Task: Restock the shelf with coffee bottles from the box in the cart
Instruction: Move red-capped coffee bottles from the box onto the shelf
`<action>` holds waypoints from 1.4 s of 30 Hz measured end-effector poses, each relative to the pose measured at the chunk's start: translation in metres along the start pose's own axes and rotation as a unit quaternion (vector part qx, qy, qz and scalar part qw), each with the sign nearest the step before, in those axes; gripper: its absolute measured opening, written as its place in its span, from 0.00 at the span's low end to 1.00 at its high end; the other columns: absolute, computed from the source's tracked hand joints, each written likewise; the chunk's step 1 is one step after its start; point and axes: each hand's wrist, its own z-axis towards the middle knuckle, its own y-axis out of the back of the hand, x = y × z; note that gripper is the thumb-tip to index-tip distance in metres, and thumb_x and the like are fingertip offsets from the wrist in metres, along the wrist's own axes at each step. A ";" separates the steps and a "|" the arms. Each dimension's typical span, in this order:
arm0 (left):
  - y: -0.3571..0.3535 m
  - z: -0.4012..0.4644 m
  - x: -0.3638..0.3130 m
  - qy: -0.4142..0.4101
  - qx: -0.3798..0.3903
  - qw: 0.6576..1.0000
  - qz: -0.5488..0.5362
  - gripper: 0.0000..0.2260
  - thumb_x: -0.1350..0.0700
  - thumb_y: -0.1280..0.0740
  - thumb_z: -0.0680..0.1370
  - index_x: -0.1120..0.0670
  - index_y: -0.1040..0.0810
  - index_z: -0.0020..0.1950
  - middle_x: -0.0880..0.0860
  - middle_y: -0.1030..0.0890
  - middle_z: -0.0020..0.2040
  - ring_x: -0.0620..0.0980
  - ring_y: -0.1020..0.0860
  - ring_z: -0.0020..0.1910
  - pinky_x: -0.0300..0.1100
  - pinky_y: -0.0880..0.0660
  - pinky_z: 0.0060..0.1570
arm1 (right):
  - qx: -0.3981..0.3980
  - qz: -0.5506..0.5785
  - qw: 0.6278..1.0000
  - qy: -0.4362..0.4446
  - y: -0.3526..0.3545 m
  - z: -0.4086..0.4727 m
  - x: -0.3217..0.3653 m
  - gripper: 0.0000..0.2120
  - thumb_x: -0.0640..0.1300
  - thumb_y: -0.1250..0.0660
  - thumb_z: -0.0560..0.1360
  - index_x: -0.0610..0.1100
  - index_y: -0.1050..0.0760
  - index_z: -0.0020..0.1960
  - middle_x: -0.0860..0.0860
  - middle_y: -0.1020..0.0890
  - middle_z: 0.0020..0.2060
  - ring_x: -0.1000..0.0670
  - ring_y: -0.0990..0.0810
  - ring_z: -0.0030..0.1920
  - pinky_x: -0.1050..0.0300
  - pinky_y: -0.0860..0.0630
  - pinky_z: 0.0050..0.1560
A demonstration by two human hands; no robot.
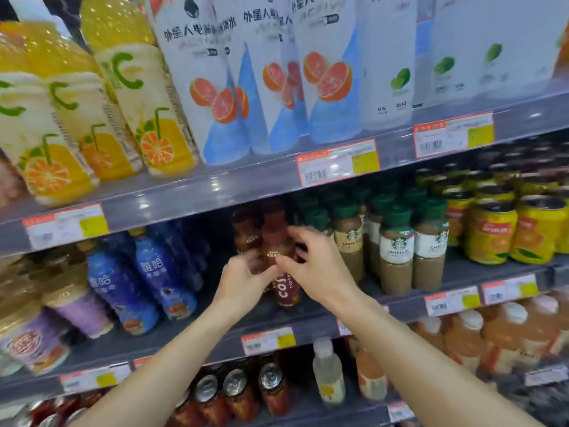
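A dark red coffee bottle [284, 289] with white lettering stands at the front of the middle shelf [311, 329]. More of the same red bottles [246, 232] stand behind it. My left hand [243, 286] reaches in from the lower left, its curled fingers against the bottle's left side. My right hand [317, 266] comes from the right, fingers curled at the bottle's upper part and partly hiding it. The view is blurred, so I cannot tell how firm either grip is. The box and the cart are out of view.
Green-capped coffee bottles [395, 251] stand right of my hands, yellow cans [489, 232] beyond them. Blue bottles [160, 272] stand to the left, across a dark gap [220, 238] in the shelf. Large drink bottles fill the shelf above; cans [240, 392] sit below.
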 end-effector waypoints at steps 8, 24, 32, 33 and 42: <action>-0.007 0.007 0.009 -0.007 0.028 0.999 -0.028 0.13 0.53 0.26 0.73 0.51 0.18 0.57 0.45 0.15 0.49 0.42 0.17 0.51 0.44 0.22 0.55 | -0.030 -0.017 0.999 -0.013 -0.005 0.001 -0.011 0.24 0.44 0.27 0.72 0.43 0.26 0.67 0.51 0.22 0.60 0.52 0.24 0.62 0.52 0.25 0.64; -0.010 0.016 0.020 -0.055 0.046 0.997 0.036 0.12 0.57 0.24 0.70 0.53 0.17 0.53 0.45 0.15 0.45 0.38 0.18 0.46 0.39 0.21 0.50 | -0.062 -0.136 0.988 -0.027 -0.001 -0.009 0.015 0.19 0.40 0.28 0.72 0.37 0.23 0.63 0.47 0.21 0.56 0.52 0.22 0.55 0.72 0.28 0.53; 0.044 0.005 0.012 -0.166 0.054 0.983 0.064 0.22 0.57 0.24 0.71 0.50 0.23 0.64 0.41 0.21 0.54 0.36 0.21 0.51 0.26 0.27 0.54 | -0.074 -0.204 0.976 0.016 0.024 -0.009 0.037 0.19 0.47 0.25 0.71 0.43 0.22 0.60 0.53 0.22 0.53 0.54 0.21 0.55 0.54 0.21 0.55; 0.055 0.010 0.009 -0.192 0.041 0.978 0.076 0.21 0.57 0.24 0.71 0.53 0.22 0.64 0.44 0.20 0.55 0.38 0.21 0.53 0.27 0.26 0.55 | -0.065 -0.210 0.975 0.021 0.029 -0.004 0.043 0.19 0.46 0.24 0.70 0.43 0.21 0.59 0.53 0.21 0.53 0.54 0.20 0.54 0.56 0.21 0.55; 0.083 0.052 -0.014 -0.133 -0.009 0.982 0.136 0.16 0.51 0.26 0.73 0.47 0.24 0.59 0.42 0.26 0.49 0.43 0.26 0.49 0.34 0.32 0.49 | 0.117 -0.213 0.967 -0.074 0.032 0.058 0.069 0.22 0.45 0.21 0.66 0.48 0.24 0.57 0.52 0.20 0.52 0.51 0.21 0.53 0.50 0.23 0.57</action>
